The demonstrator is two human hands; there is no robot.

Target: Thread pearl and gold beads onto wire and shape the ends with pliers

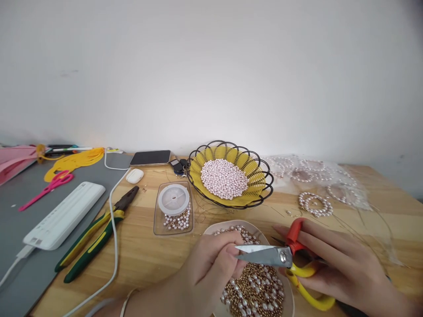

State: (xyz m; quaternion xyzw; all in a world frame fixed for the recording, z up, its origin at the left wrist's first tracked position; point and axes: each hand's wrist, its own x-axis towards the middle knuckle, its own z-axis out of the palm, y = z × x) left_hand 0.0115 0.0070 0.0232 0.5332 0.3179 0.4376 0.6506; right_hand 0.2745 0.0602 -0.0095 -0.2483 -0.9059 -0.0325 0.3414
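My right hand [343, 264] grips scissors [269, 256] with one red and one yellow handle. Their blades point left and lie nearly together, the tips at the fingers of my left hand [214, 259]. That hand is closed in a pinch; whatever sits between thumb and fingers is hidden. Below both hands stands a pale dish [291, 299] of pearl beads and small gold beads. A dark thin tip, partly covered, shows beside the fingers of my right hand. To the right lies a coiled pearl strand [315, 204] with a small gold clasp piece [292, 214].
Behind the dish is a yellow basket [261, 176] of pearl beads. Left of it, a clear box [157, 222] holds a spool [173, 199] and pearls. Pliers [99, 237], a white cable [115, 246], a power bank [66, 215] and pink scissors [48, 190] lie further left. Bagged pearl strands [330, 176] lie back right.
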